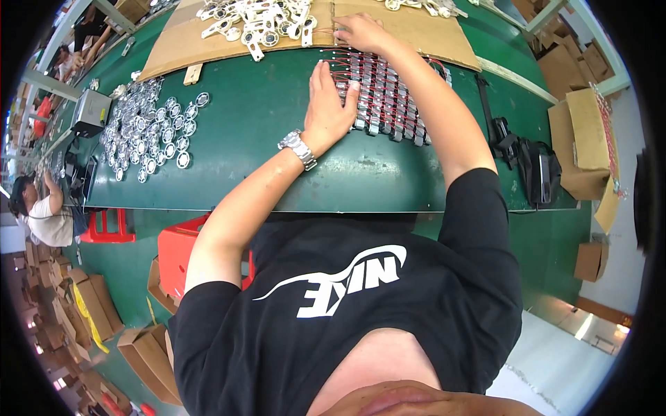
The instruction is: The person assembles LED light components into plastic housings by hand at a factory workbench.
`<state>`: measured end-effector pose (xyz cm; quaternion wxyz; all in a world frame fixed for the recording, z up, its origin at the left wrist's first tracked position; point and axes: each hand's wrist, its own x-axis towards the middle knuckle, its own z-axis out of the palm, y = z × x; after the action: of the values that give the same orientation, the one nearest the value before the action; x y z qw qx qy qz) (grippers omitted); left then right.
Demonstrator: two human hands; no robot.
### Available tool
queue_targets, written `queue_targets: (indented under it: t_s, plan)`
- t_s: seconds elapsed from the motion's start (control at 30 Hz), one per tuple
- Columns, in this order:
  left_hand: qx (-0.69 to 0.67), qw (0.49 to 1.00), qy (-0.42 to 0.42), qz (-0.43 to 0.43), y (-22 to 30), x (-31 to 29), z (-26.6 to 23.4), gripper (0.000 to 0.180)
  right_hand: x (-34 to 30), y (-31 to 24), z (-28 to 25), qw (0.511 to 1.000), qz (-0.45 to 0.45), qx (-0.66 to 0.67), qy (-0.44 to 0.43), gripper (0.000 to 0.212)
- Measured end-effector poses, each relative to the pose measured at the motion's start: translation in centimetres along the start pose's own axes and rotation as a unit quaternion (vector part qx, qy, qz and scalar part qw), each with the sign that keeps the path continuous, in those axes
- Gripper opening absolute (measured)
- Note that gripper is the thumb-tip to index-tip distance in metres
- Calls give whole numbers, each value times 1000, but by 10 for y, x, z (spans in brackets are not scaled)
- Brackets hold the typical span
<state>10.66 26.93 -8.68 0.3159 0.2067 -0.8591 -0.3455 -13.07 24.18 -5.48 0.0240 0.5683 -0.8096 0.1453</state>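
Left hand (327,104) flat — right hand (361,31) fingering — ribbed red-wired metal modules (388,97).

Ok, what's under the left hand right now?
The left hand lies flat on rows of small grey parts with red wires, on the green table. Parts beneath the palm are hidden.

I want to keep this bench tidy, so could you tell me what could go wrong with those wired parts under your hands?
1. The left hand presses flat on the rows of small wired parts; a sideways push could skew the rows or tangle the red wires.
2. The right hand rests at the cardboard sheet edge; it might drag white pieces onto the rows.
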Motion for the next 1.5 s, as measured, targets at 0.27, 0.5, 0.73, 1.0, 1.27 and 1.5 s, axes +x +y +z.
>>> queue_targets:
  t_s: [0.27, 0.5, 0.73, 1.0, 1.27, 1.5]
  plan:
    - [-3, 1000, 15, -21, 19, 2, 32, 75, 15, -18, 1, 988, -140, -63, 1, 25]
    - [-69, 997, -11, 16, 21, 9, 39, 73, 7, 25, -1, 954, -55, 248, 158, 26]
    - [94, 990, -47, 97, -13, 11, -20, 70, -87, 45, -71, 978, 104, 121, 136, 29]
    - [-3, 991, -31, 128, -43, 52, -52, 49, -160, 46, -64, 968, 205, -111, 96, 23]
    - [137, 985, 78, 72, -78, 94, -66, 41, -146, 10, -64, 966, 196, -91, 144, 38]
    - [330, 903, 118, 249, -93, 135, -65, 40, -48, -37, -26, 980, 19, 49, 190, 53]
